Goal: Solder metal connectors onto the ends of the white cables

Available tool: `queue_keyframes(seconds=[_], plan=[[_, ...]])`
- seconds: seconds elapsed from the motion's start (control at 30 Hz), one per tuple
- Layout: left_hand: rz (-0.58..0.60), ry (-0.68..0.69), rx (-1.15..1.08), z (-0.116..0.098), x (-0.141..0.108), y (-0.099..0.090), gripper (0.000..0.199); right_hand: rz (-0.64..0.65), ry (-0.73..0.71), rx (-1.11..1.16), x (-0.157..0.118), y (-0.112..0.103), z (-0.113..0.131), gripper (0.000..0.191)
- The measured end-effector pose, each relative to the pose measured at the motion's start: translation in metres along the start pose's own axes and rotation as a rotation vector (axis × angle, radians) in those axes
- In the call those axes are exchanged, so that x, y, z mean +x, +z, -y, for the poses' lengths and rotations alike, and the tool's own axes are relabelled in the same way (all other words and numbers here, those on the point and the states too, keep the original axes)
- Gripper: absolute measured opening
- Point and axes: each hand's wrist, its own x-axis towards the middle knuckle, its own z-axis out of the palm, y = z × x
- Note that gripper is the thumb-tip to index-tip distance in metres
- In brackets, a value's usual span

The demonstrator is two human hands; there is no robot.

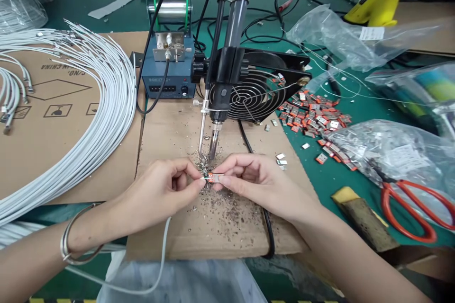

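My left hand (170, 187) pinches the end of a white cable (165, 241), whose length hangs below the wrist and runs off to the left. Between thumb and fingers, my right hand (254, 182) grips a small USB connector (215, 178) with an orange insert and metal shell. The cable's thin wires meet the connector's near end; whether they are joined I cannot tell. Just above both hands points the tip of a soldering iron (213, 144) on a stand, with a thin solder feed tube (202, 137) beside it.
Behind stands a blue solder feeder (167, 78) with a solder spool (172, 12). A round fan grille (254, 94) sits behind the iron. Bundled white cables (113, 123) lie left. Orange connectors (313, 113), plastic bags (398, 151), red-handled scissors (408, 208) and a dirty sponge (366, 222) are right. Solder scraps (227, 213) litter the cardboard.
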Motion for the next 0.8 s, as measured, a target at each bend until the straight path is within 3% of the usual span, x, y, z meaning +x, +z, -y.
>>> queue_keyframes(seconds=[0.3, 0.6, 0.8], plan=[[0.246, -0.044, -0.115, -0.006, -0.005, 0.000, 0.023, 0.149, -0.033, 0.033, -0.008, -0.007, 0.005, 0.007], [0.305, -0.024, -0.087, -0.013, -0.010, 0.001, 0.017, 0.234, -0.095, 0.047, -0.013, -0.009, 0.005, 0.006], [0.276, 0.040, -0.081, -0.013, -0.014, 0.004, 0.018, 0.249, -0.146, 0.001, -0.016, -0.010, 0.003, 0.006]])
